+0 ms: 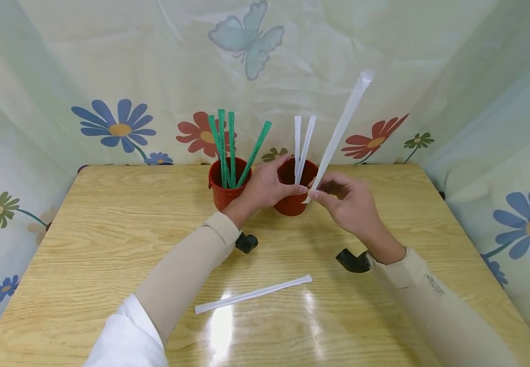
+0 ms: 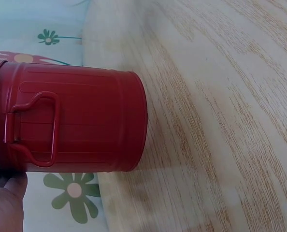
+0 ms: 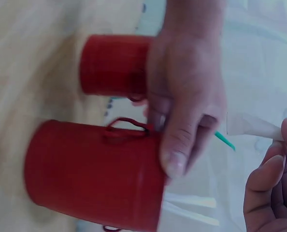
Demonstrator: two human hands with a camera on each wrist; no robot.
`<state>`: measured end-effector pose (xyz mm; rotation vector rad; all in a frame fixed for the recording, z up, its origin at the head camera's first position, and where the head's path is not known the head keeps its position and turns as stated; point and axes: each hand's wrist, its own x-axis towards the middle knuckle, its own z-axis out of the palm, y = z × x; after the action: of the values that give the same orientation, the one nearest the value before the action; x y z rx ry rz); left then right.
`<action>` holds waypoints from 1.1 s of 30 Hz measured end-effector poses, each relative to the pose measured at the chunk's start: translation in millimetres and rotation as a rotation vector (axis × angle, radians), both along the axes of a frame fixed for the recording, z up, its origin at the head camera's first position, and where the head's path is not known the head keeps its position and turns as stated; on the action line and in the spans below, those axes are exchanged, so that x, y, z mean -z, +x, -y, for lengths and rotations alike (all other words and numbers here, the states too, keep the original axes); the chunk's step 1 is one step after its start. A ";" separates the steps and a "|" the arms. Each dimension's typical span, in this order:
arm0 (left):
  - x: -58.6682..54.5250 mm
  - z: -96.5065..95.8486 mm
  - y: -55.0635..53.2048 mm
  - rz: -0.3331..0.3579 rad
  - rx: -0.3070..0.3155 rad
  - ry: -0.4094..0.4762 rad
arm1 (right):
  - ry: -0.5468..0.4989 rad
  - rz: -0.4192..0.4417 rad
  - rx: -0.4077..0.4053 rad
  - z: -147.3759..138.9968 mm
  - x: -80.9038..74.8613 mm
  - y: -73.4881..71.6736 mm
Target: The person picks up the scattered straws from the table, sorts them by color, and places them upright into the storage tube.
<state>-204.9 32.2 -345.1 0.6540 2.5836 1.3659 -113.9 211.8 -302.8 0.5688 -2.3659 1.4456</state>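
My left hand [image 1: 268, 184] grips the rim of the right-hand red bucket [image 1: 291, 207], thumb at the near side. Two white paper-wrapped straws [image 1: 308, 140] stand in that bucket. Between thumb and fingers, my right hand [image 1: 351, 206] pinches another white wrapped straw [image 1: 344, 125] near its lower end. This straw leans up to the right, its lower tip beside the bucket's rim. In the left wrist view, the bucket [image 2: 80, 118] shows its wire handle and stands on the table. The right wrist view shows only one end of the pinched straw [image 3: 257, 128].
A second red bucket [image 1: 222, 198] on the left holds several green wrapped straws [image 1: 231, 148]. One white wrapped straw [image 1: 253, 294] lies on the wooden table [image 1: 108, 244] nearer me. Behind the table hangs a flowered curtain [image 1: 154, 61]. Black wrist mounts [image 1: 354, 261] hang below my wrists.
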 end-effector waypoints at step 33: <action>0.0 1.2 -1.6 0.000 0.018 0.018 | 0.111 0.103 0.326 -5.0 3.4 -54.5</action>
<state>-206.6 31.1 -345.0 0.6786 2.5615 1.3859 -168.4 216.8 -306.2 0.1248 -2.4861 1.2313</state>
